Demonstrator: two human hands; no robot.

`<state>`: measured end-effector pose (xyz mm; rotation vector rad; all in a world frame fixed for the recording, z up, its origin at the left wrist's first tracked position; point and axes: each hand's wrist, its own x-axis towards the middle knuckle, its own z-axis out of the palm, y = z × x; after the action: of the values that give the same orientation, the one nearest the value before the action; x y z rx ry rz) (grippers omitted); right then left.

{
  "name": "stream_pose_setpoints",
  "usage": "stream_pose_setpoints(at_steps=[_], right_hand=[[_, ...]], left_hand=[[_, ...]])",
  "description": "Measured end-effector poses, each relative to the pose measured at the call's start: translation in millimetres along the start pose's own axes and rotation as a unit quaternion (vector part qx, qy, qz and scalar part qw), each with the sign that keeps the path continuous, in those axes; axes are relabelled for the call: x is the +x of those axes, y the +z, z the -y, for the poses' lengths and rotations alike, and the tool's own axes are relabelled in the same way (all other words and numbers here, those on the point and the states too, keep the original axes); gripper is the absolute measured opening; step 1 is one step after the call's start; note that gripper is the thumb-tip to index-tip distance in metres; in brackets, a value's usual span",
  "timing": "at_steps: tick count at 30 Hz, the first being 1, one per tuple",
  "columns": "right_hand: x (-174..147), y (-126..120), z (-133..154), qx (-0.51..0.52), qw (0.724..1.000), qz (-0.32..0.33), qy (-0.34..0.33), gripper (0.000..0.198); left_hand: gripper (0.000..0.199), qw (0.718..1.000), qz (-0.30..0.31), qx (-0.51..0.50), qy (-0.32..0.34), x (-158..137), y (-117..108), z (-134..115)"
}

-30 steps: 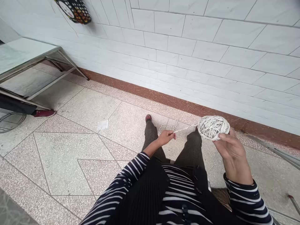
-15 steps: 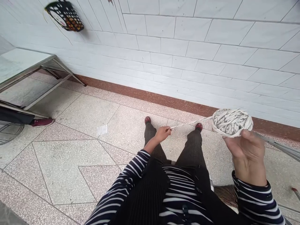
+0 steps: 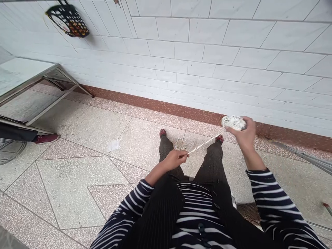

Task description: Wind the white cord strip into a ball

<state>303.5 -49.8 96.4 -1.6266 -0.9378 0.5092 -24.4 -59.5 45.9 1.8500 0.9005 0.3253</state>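
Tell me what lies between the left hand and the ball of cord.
A pale strand runs from the left hand toward the ball of cord, as the head view shows.

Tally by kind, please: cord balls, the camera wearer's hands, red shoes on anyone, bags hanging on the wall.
Cord ball: 1
Left hand and right hand: 2
Red shoes: 3
Hanging bag: 1
Total: 7

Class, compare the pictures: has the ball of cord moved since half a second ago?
Yes. Judged against the white paper on the floor, the ball of cord in the right hand has shifted leftward in the view, nearer the paper.
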Motion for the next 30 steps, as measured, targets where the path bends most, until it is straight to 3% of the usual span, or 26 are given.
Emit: stream_pose_setpoints(at_steps=[2, 5, 8, 11, 12, 14, 16, 18, 23, 26, 30], right_hand=[[-9.7, 18.3, -19.8, -0.106, 0.99, 0.081, 0.042, 0.076], [-48.9, 44.8, -37.1, -0.086, 0.968, 0.23, 0.052, 0.07], [-92.6, 53.8, -36.6, -0.03, 0.915, 0.399, 0.051, 0.067], [-113.7, 45.2, -22.1, 0.07, 0.85, 0.513, 0.094, 0.077], [-114.2, 40.9, -16.4, 0.121, 0.839, 0.515, 0.125, 0.08], [-108.1, 34.2, -7.1, 0.22, 0.841, 0.459, 0.181, 0.081], [-98.0, 32.1, -3.2, 0.269, 0.87, 0.364, 0.196, 0.079], [-90.7, 35.6, -5.1, 0.264, 0.892, 0.309, 0.198, 0.077], [-99.7, 54.7, -21.7, 0.23, 0.887, 0.324, 0.234, 0.067], [-113.3, 61.1, -29.7, 0.239, 0.878, 0.336, 0.241, 0.073], [-125.1, 62.0, -34.9, 0.26, 0.878, 0.315, 0.251, 0.067]], left_hand=[[0.025, 0.999, 0.004, -0.004, 0.032, -4.2, -12.6, -18.8], [0.029, 0.997, -0.045, 0.027, 0.055, 4.3, -37.4, -33.5], [0.029, 0.991, -0.108, 0.074, 0.037, 23.8, -54.8, -25.4], [0.028, 0.994, -0.085, 0.07, 0.024, 40.8, -45.2, -7.5], [0.028, 0.996, -0.063, 0.05, 0.026, 44.2, -35.4, -2.8], [0.028, 0.999, -0.017, -0.019, 0.026, 46.7, -10.3, 2.7], [0.029, 0.994, 0.019, -0.103, 0.012, 45.0, 14.3, 3.9], [0.03, 0.987, 0.033, -0.158, -0.01, 41.2, 30.9, 3.6], [0.025, 0.993, 0.016, -0.102, -0.052, 28.4, 36.0, 10.1], [0.022, 0.993, 0.027, -0.082, -0.081, 18.1, 35.3, 17.5], [0.027, 0.995, 0.03, -0.061, -0.072, 8.1, 41.5, 25.7]])
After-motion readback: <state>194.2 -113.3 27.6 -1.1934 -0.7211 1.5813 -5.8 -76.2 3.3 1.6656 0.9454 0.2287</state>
